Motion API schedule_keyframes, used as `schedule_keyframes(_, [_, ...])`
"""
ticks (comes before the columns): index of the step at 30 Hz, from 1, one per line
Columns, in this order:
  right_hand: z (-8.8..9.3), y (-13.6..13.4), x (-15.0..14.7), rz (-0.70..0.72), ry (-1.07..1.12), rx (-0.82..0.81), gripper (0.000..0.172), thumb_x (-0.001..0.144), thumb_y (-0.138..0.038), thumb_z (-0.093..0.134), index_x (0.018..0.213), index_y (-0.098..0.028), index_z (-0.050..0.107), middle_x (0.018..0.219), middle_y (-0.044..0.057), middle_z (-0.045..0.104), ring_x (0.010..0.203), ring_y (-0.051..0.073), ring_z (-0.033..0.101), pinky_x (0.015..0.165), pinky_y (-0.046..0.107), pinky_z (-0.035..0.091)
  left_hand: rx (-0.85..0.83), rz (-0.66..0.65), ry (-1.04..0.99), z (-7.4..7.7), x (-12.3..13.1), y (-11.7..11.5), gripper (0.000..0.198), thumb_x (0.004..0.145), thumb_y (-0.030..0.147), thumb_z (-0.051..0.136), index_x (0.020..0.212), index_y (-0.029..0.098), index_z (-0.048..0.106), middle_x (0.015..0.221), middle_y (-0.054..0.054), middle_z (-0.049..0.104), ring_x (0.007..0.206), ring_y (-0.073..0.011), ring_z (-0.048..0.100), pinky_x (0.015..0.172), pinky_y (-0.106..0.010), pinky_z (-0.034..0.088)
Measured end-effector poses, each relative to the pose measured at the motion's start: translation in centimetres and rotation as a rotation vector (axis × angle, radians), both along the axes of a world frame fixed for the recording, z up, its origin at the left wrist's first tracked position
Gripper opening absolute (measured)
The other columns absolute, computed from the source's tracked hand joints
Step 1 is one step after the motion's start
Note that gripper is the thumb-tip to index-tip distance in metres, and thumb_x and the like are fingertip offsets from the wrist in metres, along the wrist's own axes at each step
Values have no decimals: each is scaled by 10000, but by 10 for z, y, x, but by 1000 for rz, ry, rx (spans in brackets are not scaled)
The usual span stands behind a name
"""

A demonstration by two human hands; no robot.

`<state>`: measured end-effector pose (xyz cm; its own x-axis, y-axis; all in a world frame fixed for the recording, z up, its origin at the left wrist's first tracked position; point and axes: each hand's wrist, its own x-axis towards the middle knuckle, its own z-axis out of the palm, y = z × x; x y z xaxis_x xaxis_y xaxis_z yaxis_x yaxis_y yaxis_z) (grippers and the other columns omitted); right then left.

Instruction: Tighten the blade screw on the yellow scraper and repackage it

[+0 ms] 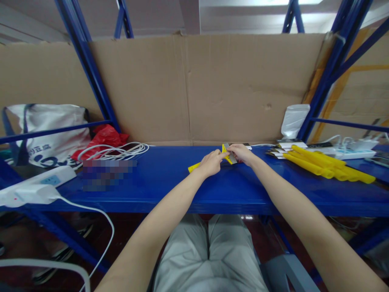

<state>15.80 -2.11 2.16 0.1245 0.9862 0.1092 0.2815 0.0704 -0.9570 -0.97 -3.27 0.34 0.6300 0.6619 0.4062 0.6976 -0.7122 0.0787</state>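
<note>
White bag (60, 117) with “豆腐” lettering (41, 148)

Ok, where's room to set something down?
Bare blue shelf shows between the white cable coil and the yellow tool, and in front of the yellow tubes. It's crowded around the red bag, and mid-shelf, where the left hand and right hand are at the tool.

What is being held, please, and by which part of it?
A yellow scraper: the left hand grips its handle, and the right hand is at its grey blade.
</note>
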Motion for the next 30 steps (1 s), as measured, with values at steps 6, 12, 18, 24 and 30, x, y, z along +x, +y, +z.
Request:
schedule_keyframes(6, [-8,4,-3,-1,-49,58,213,818,-201,551,610,-187,507,487,-60,410,444,76,350,441,193,265,-8,43,13,3,1,-4,458,962,202,431,1401,310,505,1142,-60,574,1059,-205,600,948,-294,459])
schedule_keyframes(12, [-14,15,5,24,-314,184,266,915,-228,418,683,-179,538,617,-8,561,557,104,474,533,199,367,-12,109,34,4,4,-7,462,973,212,425,1420,308,493,1206,-76,573,1097,-224,606,964,-314,462])
schedule_keyframes(18, [-13,14,18,121,-963,74,143,808,-117,585,889,-141,700,891,81,730,790,165,638,702,208,444,-9,200,32,6,0,-1,472,984,223,414,1451,274,461,1257,-94,575,1111,-219,616,958,-312,474])
schedule_keyframes(24, [-10,12,29,93,-1103,-37,326,823,-40,518,1049,-141,732,1005,97,738,889,175,670,748,205,459,-65,223,4,3,-3,6,468,958,197,463,1414,285,518,1267,-87,601,1141,-227,611,979,-327,468])
schedule_keyframes(30, [0,0,55,-21,-1157,-167,364,780,-10,538,1042,-149,749,1025,108,735,856,183,677,724,222,472,-116,205,-38,-2,-5,11,459,938,190,501,1383,292,552,1276,-69,620,1160,-220,596,997,-326,458])
